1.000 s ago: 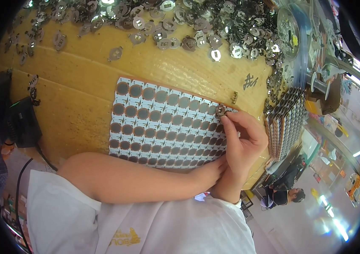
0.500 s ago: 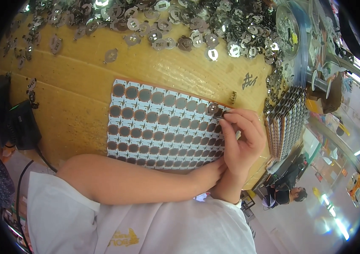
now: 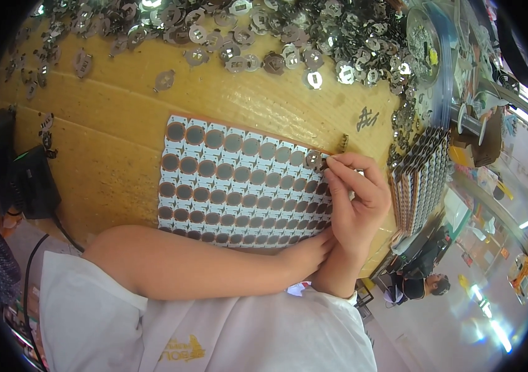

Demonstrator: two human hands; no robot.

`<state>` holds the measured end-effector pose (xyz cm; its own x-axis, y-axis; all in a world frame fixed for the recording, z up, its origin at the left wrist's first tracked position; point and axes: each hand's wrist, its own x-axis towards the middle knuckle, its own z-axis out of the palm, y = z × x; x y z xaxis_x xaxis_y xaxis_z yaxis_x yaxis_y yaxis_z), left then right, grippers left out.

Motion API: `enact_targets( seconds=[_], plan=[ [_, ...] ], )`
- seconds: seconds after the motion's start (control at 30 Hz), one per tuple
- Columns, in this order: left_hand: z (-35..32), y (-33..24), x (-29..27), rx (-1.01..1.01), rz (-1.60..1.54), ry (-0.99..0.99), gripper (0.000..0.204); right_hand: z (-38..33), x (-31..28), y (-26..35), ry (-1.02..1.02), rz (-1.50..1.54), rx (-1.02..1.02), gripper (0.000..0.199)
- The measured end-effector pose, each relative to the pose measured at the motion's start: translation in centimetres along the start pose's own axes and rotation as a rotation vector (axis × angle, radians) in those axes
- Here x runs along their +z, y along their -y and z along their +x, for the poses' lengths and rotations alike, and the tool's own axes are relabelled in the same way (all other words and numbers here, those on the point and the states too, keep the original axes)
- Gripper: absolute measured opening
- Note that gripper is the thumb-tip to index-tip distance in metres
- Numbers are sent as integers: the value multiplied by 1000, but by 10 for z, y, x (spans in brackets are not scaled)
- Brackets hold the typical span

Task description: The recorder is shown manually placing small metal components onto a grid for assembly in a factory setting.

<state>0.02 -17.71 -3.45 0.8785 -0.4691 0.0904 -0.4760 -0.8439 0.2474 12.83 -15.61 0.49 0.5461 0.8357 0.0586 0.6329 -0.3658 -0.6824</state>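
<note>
Placement work, fine and fingertip-led: judged from the pose, one small disc is being seated at the right end of the top row, and it goes best if lowered flat, centred over its square and pressed lightly so the neighbours stay put.

Black box, far left, at the table edge: dark, matte, blocky, with a cable hanging from it.

Table: yellow-tan top, slightly rough and grainy, with lighter streaks.

Left hand: the forearm lies along the near edge of the sheet; the hand rests against the sheet's lower right corner, largely hidden under the other wrist. Whether its grip is clenched or released cannot be told.

Sheet: flat white panel of small squares in even rows, each square bearing a dark round disc with a coppery ring; thin, stiff-looking, lying flat near the middle of the table.

Loose metal pieces: heap of thin, shiny stamped rounds with tabs, along the far edge.

Disc: small, round, dark brownish, at the sheet's upper right corner, pinched there.

Right hand: fingers curled, thumb and forefinger tips closed on the disc.

Stack of panels: right of the hand, white boards packed on edge, ridged in look.
</note>
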Motion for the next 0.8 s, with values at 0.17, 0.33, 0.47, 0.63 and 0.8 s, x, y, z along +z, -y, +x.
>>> enact_targets(
  seconds=[0.17, 0.33, 0.47, 0.63, 0.8],
  plan=[
    [-1, -1, 2, -15, 3, -45, 38, 1, 3, 2, -51, -69, 28, 18],
    [2, 10, -7, -576, -2170, 103, 33, 4, 2, 19, -125, -63, 27, 23],
    [8, 4, -9, -716, -2615, 11, 29, 14, 9, 21, -41, -213, -173, 25],
    [36, -33, 30, -672, -3106, -329, 36, 6, 11, 15, -14, -132, -125, 25],
    [23, -13, 3, -814, -3347, -312, 35, 4, 10, 22, 1, -167, -50, 25]
  ],
)
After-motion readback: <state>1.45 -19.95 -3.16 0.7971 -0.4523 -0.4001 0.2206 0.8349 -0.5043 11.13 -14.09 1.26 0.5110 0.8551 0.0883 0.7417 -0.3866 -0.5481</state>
